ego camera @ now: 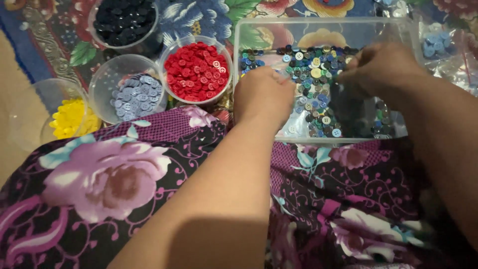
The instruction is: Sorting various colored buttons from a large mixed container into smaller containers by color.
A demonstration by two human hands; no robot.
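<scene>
A clear rectangular plastic box [239, 45] sits in front of my lap and holds many mixed buttons [316, 74] in blue, green, white, yellow and dark colours. My left hand [263, 94] is inside the box near its front left, fingers curled down; whether it holds a button is hidden. My right hand [379, 67] reaches over the middle of the pile, fingertips pinched together among the buttons.
To the left stand round clear bowls: red buttons [196, 72], grey-blue buttons [135, 97], yellow buttons [69, 118] and black buttons [123, 20]. A plastic bag of blue buttons [438, 45] lies at the right. A flowered cloth covers the floor; my flowered purple skirt [114, 184] fills the foreground.
</scene>
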